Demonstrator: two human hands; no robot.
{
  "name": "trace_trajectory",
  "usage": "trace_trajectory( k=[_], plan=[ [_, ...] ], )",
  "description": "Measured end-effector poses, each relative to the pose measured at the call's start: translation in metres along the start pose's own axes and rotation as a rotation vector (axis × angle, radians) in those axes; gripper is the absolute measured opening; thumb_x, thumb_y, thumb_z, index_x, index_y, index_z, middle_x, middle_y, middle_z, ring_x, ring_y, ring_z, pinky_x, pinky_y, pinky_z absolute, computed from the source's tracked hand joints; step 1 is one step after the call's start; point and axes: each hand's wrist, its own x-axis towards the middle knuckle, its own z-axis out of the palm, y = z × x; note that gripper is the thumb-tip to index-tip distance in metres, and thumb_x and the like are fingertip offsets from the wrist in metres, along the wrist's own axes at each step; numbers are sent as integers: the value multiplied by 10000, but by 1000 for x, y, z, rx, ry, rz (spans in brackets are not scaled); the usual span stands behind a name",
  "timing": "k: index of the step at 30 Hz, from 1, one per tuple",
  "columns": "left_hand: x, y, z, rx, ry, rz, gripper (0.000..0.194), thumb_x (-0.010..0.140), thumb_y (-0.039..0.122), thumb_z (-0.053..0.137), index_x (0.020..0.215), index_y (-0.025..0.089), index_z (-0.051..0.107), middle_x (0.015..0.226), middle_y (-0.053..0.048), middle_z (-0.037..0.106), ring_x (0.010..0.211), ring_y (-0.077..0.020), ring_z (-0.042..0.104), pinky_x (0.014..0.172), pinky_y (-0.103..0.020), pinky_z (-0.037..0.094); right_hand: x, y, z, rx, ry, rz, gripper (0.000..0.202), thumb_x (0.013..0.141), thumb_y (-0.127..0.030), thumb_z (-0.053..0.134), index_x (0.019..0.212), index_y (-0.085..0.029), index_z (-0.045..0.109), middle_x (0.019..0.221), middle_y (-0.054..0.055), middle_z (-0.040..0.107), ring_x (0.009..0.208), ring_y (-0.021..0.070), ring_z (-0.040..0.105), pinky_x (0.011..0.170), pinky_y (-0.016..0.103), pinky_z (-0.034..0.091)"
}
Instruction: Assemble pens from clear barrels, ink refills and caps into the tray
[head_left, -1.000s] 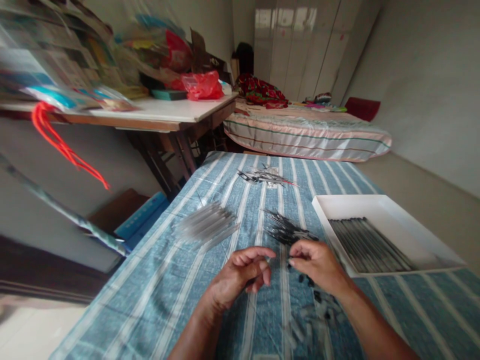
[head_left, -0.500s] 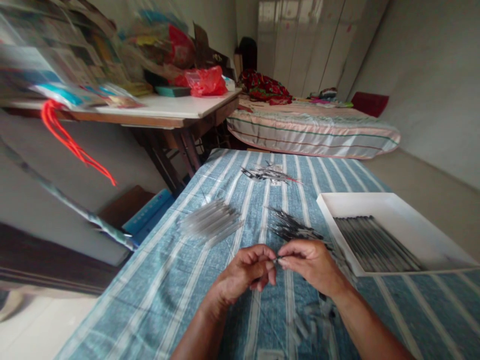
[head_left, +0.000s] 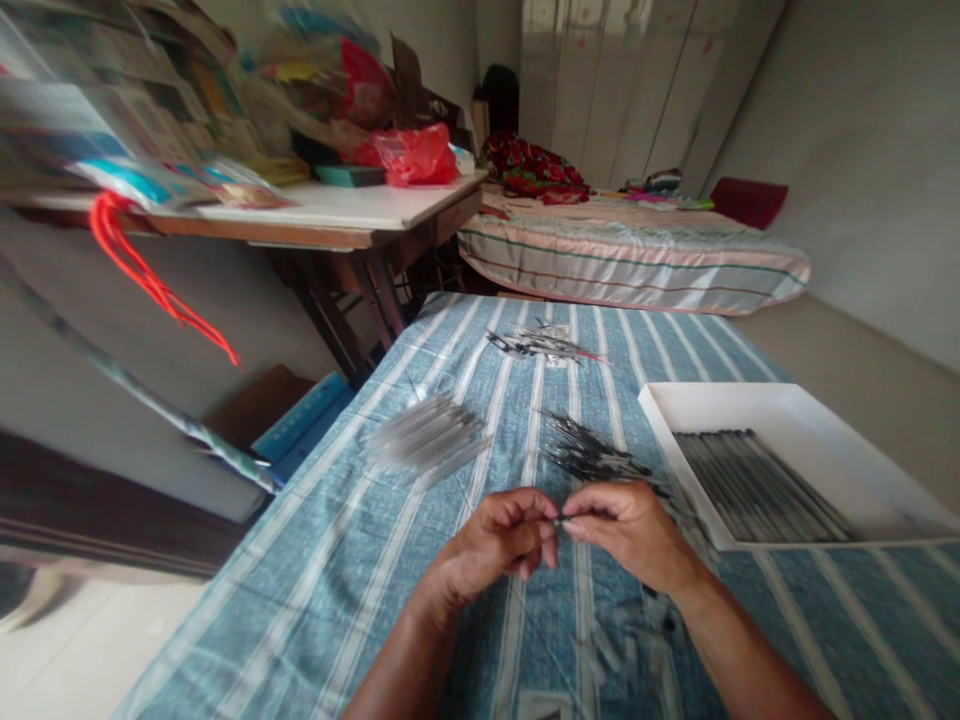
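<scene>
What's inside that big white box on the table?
The white box holds slim dark sticks lying side by side. The floor beneath them is covered, so I can't tell whether anything is underneath.

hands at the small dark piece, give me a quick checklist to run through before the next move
1. Left hand pinching the small dark piece: ok.
2. Right hand pinching it from the other side: ok.
3. Piece properly lined up: cannot tell, too small and partly covered by fingers.
4. Dark rods lying side by side in the white box: ok.
5. Pale rods apart from both hands: ok.
6. Loose bits by the right forearm neatly arranged: not ok, scattered.
</scene>
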Motion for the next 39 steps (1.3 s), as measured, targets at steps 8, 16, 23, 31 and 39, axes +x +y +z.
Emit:
trace_trajectory(
  k=[8, 16, 23, 31, 39],
  plan=[
    [-2, 0, 2, 67, 18, -44, 209, 778, 317, 640, 835, 120, 600, 651, -50, 691, 392, -43, 446, 388, -175, 237, -3, 6, 4, -44, 4, -26, 119, 763, -259, 609, 734, -166, 678, 639, -6, 642, 602, 120, 562, 570, 207, 441],
    [2, -5, -1, 164, -31, -42, 236, 798, 346, 617, 840, 114, 604, 663, -45, 675, 418, -49, 452, 411, -175, 331, -9, 10, 5, -62, -27, -1, 139, 778, -259, 588, 783, -164, 689, 658, 2, 647, 613, 127, 562, 588, 215, 431],
    [1, -5, 4, 183, -17, -39, 197, 789, 316, 621, 809, 122, 594, 641, -28, 659, 412, -51, 450, 406, -174, 341, -11, 11, 4, -86, -96, 39, 192, 811, -293, 547, 720, -165, 658, 557, -20, 593, 526, 109, 536, 517, 202, 399],
    [1, -6, 6, 190, -34, -35, 206, 786, 317, 624, 822, 117, 590, 630, -18, 633, 423, -46, 451, 411, -168, 344, -14, 12, 4, -73, -88, 97, 227, 836, -372, 546, 777, -166, 619, 605, -17, 599, 557, 115, 547, 520, 202, 406],
    [1, -5, 14, 121, -76, -12, 152, 779, 242, 620, 835, 153, 509, 630, 0, 637, 442, -58, 491, 424, -171, 365, -16, 10, 13, -126, -43, 68, 345, 867, -348, 476, 564, -185, 488, 492, -34, 502, 476, 99, 473, 484, 205, 364]
  ],
)
